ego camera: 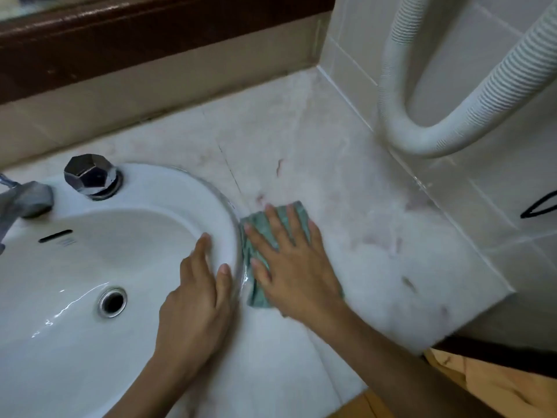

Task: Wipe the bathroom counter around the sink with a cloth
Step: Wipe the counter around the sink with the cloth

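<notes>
A green striped cloth (261, 227) lies flat on the pale marble counter (346, 206), just right of the white oval sink (90, 267). My right hand (295, 267) presses down on the cloth with its fingers spread and straight, covering most of it. My left hand (199, 297) rests on the sink's right rim with its fingers straight and holds nothing. The cloth's left edge touches the rim of the sink.
A chrome tap knob (90, 176) and a spout (24, 203) stand at the sink's back left. A white ribbed hose (428, 140) loops against the tiled wall on the right. The counter's right edge drops off at the front right. Reddish streaks mark the counter.
</notes>
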Demonstrator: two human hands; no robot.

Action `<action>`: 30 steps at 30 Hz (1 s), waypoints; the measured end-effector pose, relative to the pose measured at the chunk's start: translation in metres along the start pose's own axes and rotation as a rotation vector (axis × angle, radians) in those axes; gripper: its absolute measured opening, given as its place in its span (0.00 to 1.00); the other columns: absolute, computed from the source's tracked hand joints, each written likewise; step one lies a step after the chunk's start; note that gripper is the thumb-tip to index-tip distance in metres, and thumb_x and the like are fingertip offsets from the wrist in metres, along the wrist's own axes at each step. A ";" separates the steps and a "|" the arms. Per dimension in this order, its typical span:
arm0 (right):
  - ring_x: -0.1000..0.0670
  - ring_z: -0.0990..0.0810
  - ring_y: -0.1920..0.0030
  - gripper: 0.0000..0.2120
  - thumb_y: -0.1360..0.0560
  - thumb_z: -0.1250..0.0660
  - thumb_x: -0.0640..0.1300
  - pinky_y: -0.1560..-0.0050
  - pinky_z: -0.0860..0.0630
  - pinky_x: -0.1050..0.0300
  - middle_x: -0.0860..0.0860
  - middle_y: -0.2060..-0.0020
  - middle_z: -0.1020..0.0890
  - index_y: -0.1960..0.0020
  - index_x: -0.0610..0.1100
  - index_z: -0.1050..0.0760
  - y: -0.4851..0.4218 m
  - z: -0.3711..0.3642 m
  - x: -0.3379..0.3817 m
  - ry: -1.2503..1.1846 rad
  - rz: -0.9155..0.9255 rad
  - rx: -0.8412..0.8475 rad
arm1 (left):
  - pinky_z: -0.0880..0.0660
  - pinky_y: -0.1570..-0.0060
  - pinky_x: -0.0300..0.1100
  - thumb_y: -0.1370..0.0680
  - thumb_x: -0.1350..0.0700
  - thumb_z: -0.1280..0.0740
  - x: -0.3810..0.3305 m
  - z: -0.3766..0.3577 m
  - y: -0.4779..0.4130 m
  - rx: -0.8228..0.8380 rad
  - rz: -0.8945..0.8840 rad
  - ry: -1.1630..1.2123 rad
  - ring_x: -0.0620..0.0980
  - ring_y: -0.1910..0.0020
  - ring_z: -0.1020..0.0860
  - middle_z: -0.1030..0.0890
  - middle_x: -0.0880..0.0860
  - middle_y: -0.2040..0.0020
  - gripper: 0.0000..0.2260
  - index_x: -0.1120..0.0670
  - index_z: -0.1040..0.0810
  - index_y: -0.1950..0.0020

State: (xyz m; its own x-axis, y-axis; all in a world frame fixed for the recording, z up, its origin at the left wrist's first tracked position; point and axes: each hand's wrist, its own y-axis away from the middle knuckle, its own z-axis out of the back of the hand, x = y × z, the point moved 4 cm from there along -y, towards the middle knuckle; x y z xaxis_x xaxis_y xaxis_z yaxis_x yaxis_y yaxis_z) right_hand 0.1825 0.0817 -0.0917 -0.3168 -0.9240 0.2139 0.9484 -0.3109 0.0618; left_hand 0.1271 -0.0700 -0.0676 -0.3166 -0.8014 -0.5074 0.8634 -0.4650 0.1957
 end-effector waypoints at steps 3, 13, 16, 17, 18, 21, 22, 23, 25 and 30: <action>0.42 0.49 0.22 0.27 0.21 0.47 0.59 0.27 0.45 0.40 0.50 0.22 0.45 0.23 0.58 0.44 0.070 0.005 -0.029 0.032 0.083 0.034 | 0.36 0.49 0.48 0.20 0.41 0.52 0.000 0.000 0.000 0.011 0.013 0.006 0.58 0.38 0.26 0.38 0.47 0.25 0.24 0.41 0.51 0.24; 0.40 0.54 0.23 0.27 0.20 0.55 0.61 0.27 0.53 0.37 0.48 0.21 0.52 0.22 0.59 0.54 -0.083 0.029 -0.148 0.076 -0.471 -0.006 | 0.36 0.52 0.46 0.19 0.43 0.52 -0.007 0.001 0.001 0.008 -0.009 -0.017 0.57 0.46 0.24 0.34 0.48 0.30 0.22 0.41 0.46 0.24; 0.40 0.56 0.23 0.29 0.20 0.54 0.61 0.27 0.54 0.36 0.48 0.21 0.53 0.22 0.58 0.54 -0.096 0.022 -0.106 0.038 -0.451 -0.013 | 0.36 0.52 0.46 0.19 0.43 0.52 -0.005 0.000 0.001 0.002 0.000 -0.017 0.58 0.46 0.24 0.33 0.48 0.30 0.22 0.41 0.45 0.25; 0.40 0.56 0.23 0.29 0.21 0.53 0.61 0.27 0.55 0.36 0.48 0.21 0.53 0.22 0.58 0.53 -0.087 0.017 -0.089 0.022 -0.434 -0.024 | 0.36 0.52 0.46 0.19 0.43 0.51 -0.005 0.000 0.002 0.000 0.004 -0.015 0.59 0.46 0.24 0.33 0.49 0.30 0.22 0.40 0.45 0.25; 0.40 0.56 0.23 0.29 0.21 0.52 0.61 0.27 0.54 0.36 0.48 0.21 0.52 0.22 0.58 0.51 -0.073 0.013 -0.071 0.006 -0.415 -0.035 | 0.36 0.51 0.47 0.19 0.43 0.51 -0.006 0.001 0.002 -0.001 0.010 -0.007 0.60 0.45 0.24 0.33 0.49 0.30 0.21 0.40 0.44 0.25; 0.38 0.52 0.23 0.30 0.23 0.48 0.61 0.28 0.49 0.35 0.46 0.22 0.46 0.23 0.56 0.44 -0.005 0.006 -0.015 -0.032 -0.315 -0.078 | 0.36 0.50 0.48 0.19 0.43 0.49 -0.008 0.002 0.004 -0.003 0.029 0.023 0.61 0.42 0.24 0.32 0.51 0.30 0.20 0.39 0.43 0.26; 0.38 0.52 0.23 0.30 0.23 0.47 0.61 0.28 0.47 0.35 0.46 0.22 0.46 0.23 0.55 0.43 0.021 0.003 -0.001 -0.035 -0.245 -0.069 | 0.37 0.49 0.48 0.19 0.43 0.49 -0.008 0.003 0.004 -0.004 0.027 0.027 0.61 0.41 0.25 0.32 0.51 0.30 0.20 0.39 0.43 0.26; 0.39 0.52 0.22 0.30 0.23 0.47 0.62 0.28 0.46 0.36 0.46 0.21 0.46 0.23 0.55 0.43 0.049 0.001 0.005 -0.026 -0.176 -0.034 | 0.37 0.49 0.47 0.18 0.43 0.48 -0.009 0.004 0.005 -0.002 0.020 0.029 0.61 0.41 0.25 0.32 0.52 0.30 0.19 0.39 0.43 0.26; 0.41 0.51 0.22 0.30 0.23 0.48 0.63 0.29 0.43 0.37 0.48 0.21 0.47 0.23 0.57 0.45 0.097 -0.001 -0.013 0.008 -0.104 0.035 | 0.37 0.49 0.47 0.18 0.44 0.48 -0.009 0.005 0.006 -0.001 0.010 0.038 0.59 0.41 0.25 0.31 0.51 0.30 0.19 0.39 0.42 0.26; 0.40 0.49 0.23 0.32 0.23 0.56 0.66 0.29 0.43 0.35 0.46 0.21 0.48 0.21 0.56 0.51 0.113 0.018 -0.122 0.117 -0.412 0.024 | 0.36 0.50 0.47 0.18 0.44 0.48 -0.009 0.003 0.005 -0.011 0.043 0.034 0.60 0.45 0.23 0.31 0.51 0.30 0.20 0.40 0.41 0.26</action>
State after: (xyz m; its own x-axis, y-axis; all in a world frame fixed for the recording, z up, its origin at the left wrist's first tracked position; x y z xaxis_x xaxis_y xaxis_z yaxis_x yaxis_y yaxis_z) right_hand 0.3281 0.1634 -0.0935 -0.6666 -0.7434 0.0552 0.7422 -0.6550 0.1419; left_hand 0.1328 -0.0661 -0.0596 -0.2655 -0.8071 -0.5273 0.8804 -0.4259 0.2086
